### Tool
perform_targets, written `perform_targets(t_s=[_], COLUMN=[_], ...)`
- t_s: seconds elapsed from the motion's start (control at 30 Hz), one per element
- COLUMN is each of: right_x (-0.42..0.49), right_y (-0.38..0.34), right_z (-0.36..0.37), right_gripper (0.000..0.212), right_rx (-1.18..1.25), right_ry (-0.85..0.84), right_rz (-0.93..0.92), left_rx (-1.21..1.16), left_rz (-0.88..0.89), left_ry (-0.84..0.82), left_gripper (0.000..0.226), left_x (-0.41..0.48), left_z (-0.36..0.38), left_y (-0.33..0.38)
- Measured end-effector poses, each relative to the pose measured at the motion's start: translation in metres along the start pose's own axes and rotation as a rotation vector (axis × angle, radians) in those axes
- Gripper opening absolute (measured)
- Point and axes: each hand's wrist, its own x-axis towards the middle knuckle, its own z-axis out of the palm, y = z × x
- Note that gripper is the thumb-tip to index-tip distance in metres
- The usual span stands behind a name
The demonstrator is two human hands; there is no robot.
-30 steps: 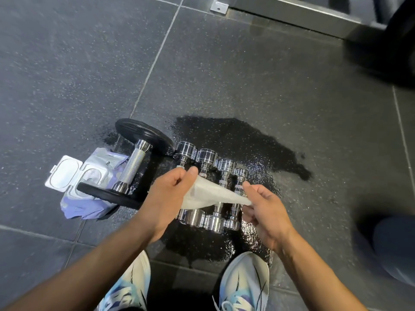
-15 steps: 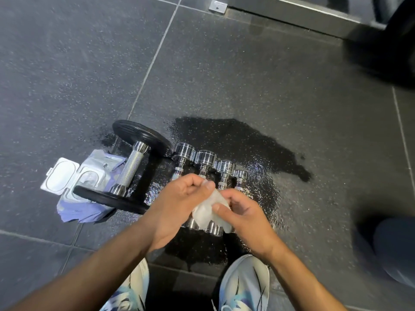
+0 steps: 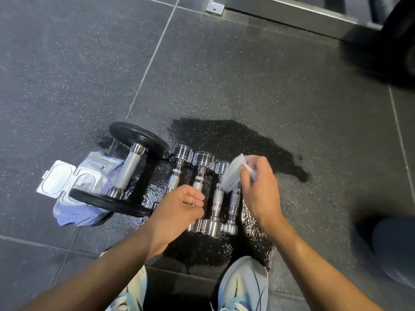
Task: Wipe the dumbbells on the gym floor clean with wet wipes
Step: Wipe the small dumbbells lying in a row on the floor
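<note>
The right hand [image 3: 258,191] pinches a crumpled white wet wipe [image 3: 232,173] between thumb and curled fingers. The wipe lies over the far end of the rightmost chrome dumbbell [image 3: 233,203] and hides its far head. Whether the wipe presses on the metal cannot be told.

The left hand [image 3: 177,209] sits over the near ends of the two left chrome dumbbells. Its fingers are loosely curled, with nothing visibly held.

Four chrome dumbbells lie side by side, handles running near to far:
- first dumbbell [image 3: 180,164], near head hidden by the left hand;
- second dumbbell [image 3: 202,171], near head partly hidden;
- third dumbbell [image 3: 217,198], fully in view;
- the rightmost one, beneath the wipe.

All four rest on a dark wet patch [image 3: 235,135] of the speckled floor [image 3: 67,63].

Just left of the row lies a larger black-plate dumbbell [image 3: 130,169], its far plate close against the first chrome head. Its near plate rests on a wipes pack [image 3: 89,182] whose lid [image 3: 58,178] stands open to the left.

Two light shoes, left [image 3: 132,295] and right [image 3: 244,286], stand at the near edge. A metal rail [image 3: 292,16] runs along the far side. A blurred dark wheel-like shape [image 3: 399,41] occupies the far right corner.
</note>
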Motion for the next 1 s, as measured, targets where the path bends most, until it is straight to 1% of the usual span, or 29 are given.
perform_targets(t_s=[0.07, 0.1, 0.17, 0.2, 0.27, 0.3, 0.33, 0.37, 0.43, 0.5, 0.6, 0.67, 0.73, 0.83, 0.93, 1.0], right_x=[0.008, 0.010, 0.006, 0.001, -0.009, -0.013, -0.016, -0.015, -0.006, 0.009, 0.021, 0.012, -0.008, -0.034, -0.026, -0.017], right_y=[0.009, 0.013, 0.020, 0.025, 0.036, 0.042, 0.047, 0.052, 0.056, 0.054, 0.049, 0.049, 0.052, 0.058, 0.062, 0.067], right_z=[0.011, 0.018, 0.033, 0.041, 0.053, 0.055, 0.055, 0.053, 0.046, 0.042, 0.041, 0.043, 0.045, 0.045, 0.039, 0.038], right_gripper=[0.024, 0.028, 0.028, 0.030, 0.040, 0.046, 0.050, 0.053, 0.055, 0.056, 0.057, 0.057, 0.056, 0.056, 0.056, 0.059], right_rx=[-0.168, -0.244, -0.402, -0.476, -0.634, -0.691, -0.707, -0.699, -0.700, -0.718, -0.719, -0.703, -0.746, -0.735, -0.678, -0.654], right_ry=[-0.107, -0.135, -0.149, -0.167, -0.236, -0.279, -0.320, -0.351, -0.392, -0.395, -0.417, -0.420, -0.418, -0.436, -0.470, -0.490], right_rz=[-0.131, -0.191, -0.316, -0.365, -0.465, -0.502, -0.521, -0.525, -0.505, -0.481, -0.431, -0.457, -0.534, -0.574, -0.585, -0.641], left_rx=[0.134, 0.211, 0.418, 0.566, 0.867, 0.979, 1.062, 1.113, 1.159, 1.213, 1.243, 1.266, 1.273, 1.326, 1.325, 1.326], left_rz=[0.057, 0.107, 0.225, 0.295, 0.444, 0.475, 0.469, 0.422, 0.327, 0.269, 0.300, 0.341, 0.344, 0.331, 0.300, 0.286], left_ry=[0.001, 0.007, 0.024, 0.045, 0.110, 0.126, 0.125, 0.088, -0.025, -0.098, -0.100, -0.089, -0.115, -0.177, -0.209, -0.220], left_gripper=[0.022, 0.019, 0.015, 0.016, 0.034, 0.045, 0.057, 0.069, 0.084, 0.093, 0.100, 0.100, 0.098, 0.109, 0.123, 0.125], left_x=[0.001, 0.003, 0.006, 0.007, 0.010, 0.011, 0.011, 0.011, 0.012, 0.010, 0.011, 0.012, 0.012, 0.011, 0.011, 0.012], left_z=[0.002, 0.003, 0.005, 0.005, 0.004, 0.003, 0.002, 0.002, 0.003, 0.003, 0.000, 0.000, 0.001, -0.002, -0.005, -0.004], left_y=[-0.006, -0.009, -0.017, -0.022, -0.033, -0.037, -0.040, -0.040, -0.042, -0.044, -0.054, -0.058, -0.059, -0.056, -0.057, -0.058])
